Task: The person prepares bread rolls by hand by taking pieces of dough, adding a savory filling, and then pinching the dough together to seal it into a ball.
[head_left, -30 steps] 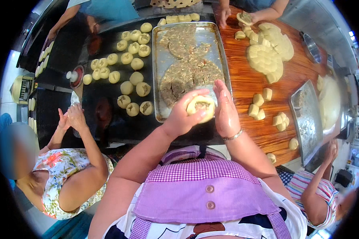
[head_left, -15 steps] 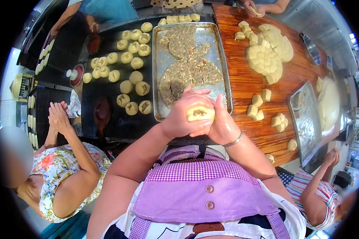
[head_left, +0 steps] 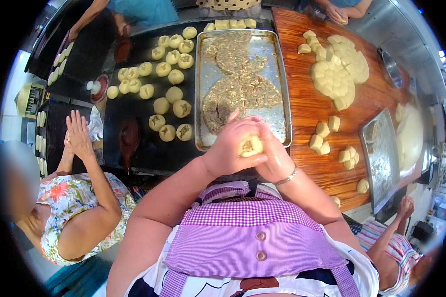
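Observation:
Between my two hands is a stuffed dough ball, pale yellow, with brownish filling showing in its open top. My left hand wraps round it from the left, the thumb lying along its near side. My right hand presses against its right side, the fingers partly hidden behind the ball. Just beyond my hands lies a metal tray with a spread of chopped brown filling. To the left, several filled dough balls sit on the black worktop.
On the wooden board at right are cut dough pieces and a large portioned dough mass. Farther right stand a second metal tray and a steel bowl. Co-workers' hands work at left, far right and the far side.
My hands have closed further round the dough ball, and less of it shows between them. The co-worker's hands at left have shifted, fingers now pointing up. The whole view has moved slightly.

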A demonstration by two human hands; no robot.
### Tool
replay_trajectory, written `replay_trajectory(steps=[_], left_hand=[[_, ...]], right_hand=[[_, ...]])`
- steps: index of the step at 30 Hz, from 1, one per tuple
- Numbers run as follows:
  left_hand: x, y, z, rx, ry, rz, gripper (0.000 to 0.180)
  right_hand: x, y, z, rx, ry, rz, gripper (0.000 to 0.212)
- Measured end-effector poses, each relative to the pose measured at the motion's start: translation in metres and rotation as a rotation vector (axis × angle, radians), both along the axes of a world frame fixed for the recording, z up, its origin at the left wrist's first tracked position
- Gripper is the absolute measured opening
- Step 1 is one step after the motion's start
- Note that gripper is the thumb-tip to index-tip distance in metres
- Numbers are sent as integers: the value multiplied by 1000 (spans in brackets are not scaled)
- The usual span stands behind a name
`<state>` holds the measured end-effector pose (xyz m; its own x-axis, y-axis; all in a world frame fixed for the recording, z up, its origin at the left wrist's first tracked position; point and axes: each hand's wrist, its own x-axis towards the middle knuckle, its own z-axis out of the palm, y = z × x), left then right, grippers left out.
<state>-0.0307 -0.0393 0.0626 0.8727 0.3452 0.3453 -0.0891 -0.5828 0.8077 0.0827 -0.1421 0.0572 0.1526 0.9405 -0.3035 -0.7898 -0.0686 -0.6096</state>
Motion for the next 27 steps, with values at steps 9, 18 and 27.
replay_trajectory(steps=[9,18,27], left_hand=[[-1,5,-1,178,203,232,76],[-2,-10,-1,-29,-110,63,37],[-6,6,14,229,90,227,67]], right_hand=[[8,15,-3,-173,210,9,64],[-7,14,-12,-8,253,-40,62],[19,23,-4,-198,233,191,75]])
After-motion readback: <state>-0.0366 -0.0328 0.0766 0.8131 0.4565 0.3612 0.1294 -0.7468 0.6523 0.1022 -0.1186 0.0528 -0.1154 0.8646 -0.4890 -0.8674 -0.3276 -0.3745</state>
